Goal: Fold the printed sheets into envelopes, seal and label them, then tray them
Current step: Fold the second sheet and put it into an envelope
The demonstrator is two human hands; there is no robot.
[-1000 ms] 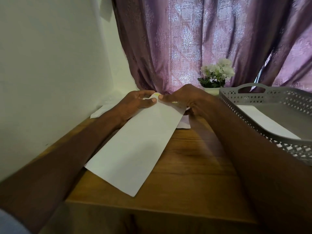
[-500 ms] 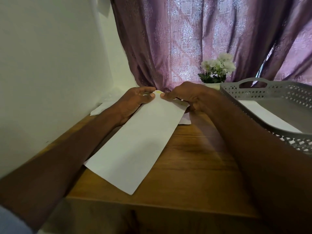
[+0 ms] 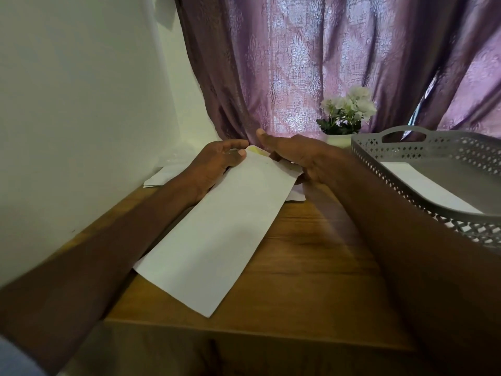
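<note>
Head view, looking down along both forearms onto a wooden table [image 3: 311, 270]. A long white envelope [image 3: 217, 234] lies flat on the tabletop, set diagonally: its near corner points toward the table's front edge, its far end sits between the two hands. At that far end a pale yellowish strip [image 3: 256, 150] shows along the flap edge. Left hand [image 3: 217, 164] rests at the envelope's far left corner, fingers curled, thumb tip and forefinger pinching the edge beside the yellowish strip. Right hand [image 3: 295, 156] lies over the far right corner with its back up; thumb extended and pointing left, clear of the paper, while the remaining fingers are hidden under the hand, so I cannot tell whether they hold the envelope or only rest on it. More white paper [image 3: 160, 179] lies on the table behind the left wrist, against the white wall [image 3: 81, 104], and another white edge [image 3: 296, 195] shows just beyond the envelope under the right hand. A grey perforated tray [image 3: 393, 147] with a cut-out handle stands to the right, touching or just beside the right forearm; one white envelope [image 3: 423, 185] lies flat inside it. Behind the hands, a small pot of white flowers [image 3: 348, 109] stands before a purple patterned curtain [image 3: 311, 58].
</note>
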